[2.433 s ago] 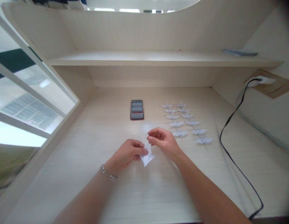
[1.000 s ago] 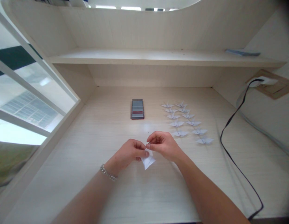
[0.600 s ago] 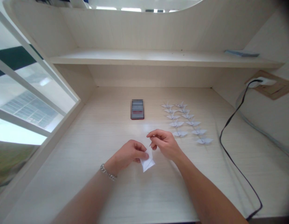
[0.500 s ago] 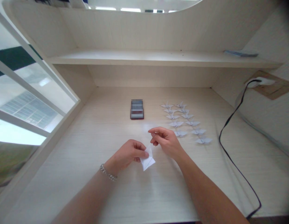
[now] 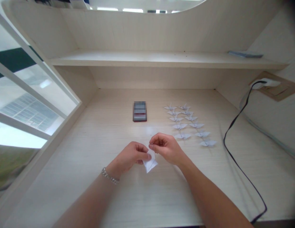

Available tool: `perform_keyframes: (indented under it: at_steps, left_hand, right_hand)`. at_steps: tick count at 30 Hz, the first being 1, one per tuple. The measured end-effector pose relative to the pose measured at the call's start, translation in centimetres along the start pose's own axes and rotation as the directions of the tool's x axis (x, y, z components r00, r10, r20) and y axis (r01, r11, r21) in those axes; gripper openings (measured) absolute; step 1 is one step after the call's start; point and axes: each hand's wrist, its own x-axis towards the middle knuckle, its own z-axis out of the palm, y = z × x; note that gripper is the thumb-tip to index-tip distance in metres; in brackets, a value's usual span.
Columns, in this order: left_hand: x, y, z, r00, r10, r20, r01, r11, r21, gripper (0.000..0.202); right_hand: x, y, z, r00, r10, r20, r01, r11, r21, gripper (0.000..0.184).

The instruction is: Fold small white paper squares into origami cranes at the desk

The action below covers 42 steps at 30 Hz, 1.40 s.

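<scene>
A small folded piece of white paper (image 5: 150, 164) is held above the desk between my two hands. My left hand (image 5: 134, 155) pinches it, thumb on top and fingers curled behind. My right hand (image 5: 167, 147) has thumb and index finger closed together at the paper's upper tip; the tip itself is mostly hidden by the fingers. Several white folded paper cranes (image 5: 180, 126) stand in two slanting rows just beyond my right hand, wings spread.
A dark rectangular device (image 5: 140, 111) with a blurred-out face lies toward the back. A black cable (image 5: 235, 161) runs down the right side from a wall socket (image 5: 271, 82). Above the desk (image 5: 95, 126) is a shelf (image 5: 161, 58) with a flat bluish item (image 5: 245, 54).
My right hand has moved slightly left and down, and its fingers have closed at the paper's upper tip. My left hand keeps its hold, almost unmoved.
</scene>
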Motion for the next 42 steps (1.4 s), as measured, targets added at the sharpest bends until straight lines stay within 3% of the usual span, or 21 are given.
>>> perform_keyframes:
  at_steps: [7,14,19,23,27,31,33,35,39,42]
  left_hand:
    - [-0.2,0.4,0.2,1.0,-0.013,-0.002,0.013,1.0,-0.023,0.015]
    - [-0.1,0.2,0.0,1.0,0.001,0.002,-0.001,0.998,-0.057,0.013]
    - [0.0,0.1,0.0,1.0,0.005,-0.021,-0.005,1.0,-0.027,0.014]
    - [0.0,0.4,0.1,1.0,0.005,-0.016,-0.006,0.999,-0.049,0.015]
    - [-0.1,0.4,0.0,1.0,0.007,-0.008,-0.007,0.999,-0.05,0.014]
    - [0.0,0.1,0.1,1.0,0.019,-0.005,-0.019,0.999,-0.037,0.014]
    - [0.1,0.0,0.1,1.0,0.03,0.003,-0.03,0.999,-0.031,0.013]
    - [0.1,-0.1,0.0,0.999,0.038,0.0,-0.037,0.999,-0.029,0.011]
    - [0.3,-0.2,-0.1,0.996,0.069,-0.05,-0.07,0.997,-0.016,0.012]
    - [0.5,-0.2,-0.3,0.985,0.127,-0.118,-0.128,0.992,-0.002,0.017]
  right_hand:
    - [0.6,0.0,-0.9,0.985,-0.012,-0.173,0.016,1.0,0.026,0.023]
    - [0.2,-0.1,-0.6,0.999,-0.014,0.035,0.015,1.0,-0.004,0.02]
    - [0.0,0.1,0.3,1.0,-0.001,-0.031,0.0,1.0,-0.026,0.007]
    - [0.2,0.0,0.4,0.996,-0.024,-0.088,0.018,0.998,-0.065,0.014]
    - [0.4,0.0,-0.2,0.991,0.0,-0.131,0.0,1.0,-0.001,0.023]
    - [0.3,0.0,-0.4,1.0,-0.003,-0.019,0.002,1.0,-0.008,0.026]
    - [0.2,0.1,-0.2,0.999,-0.002,0.035,0.003,0.999,-0.033,0.018]
    - [0.1,0.2,0.2,1.0,-0.006,0.007,0.006,0.998,-0.064,0.012]
    - [0.3,0.2,0.4,0.996,-0.003,-0.094,-0.004,0.997,-0.072,0.018]
    - [0.6,0.4,0.1,0.997,0.026,-0.073,-0.031,0.996,-0.079,0.022]
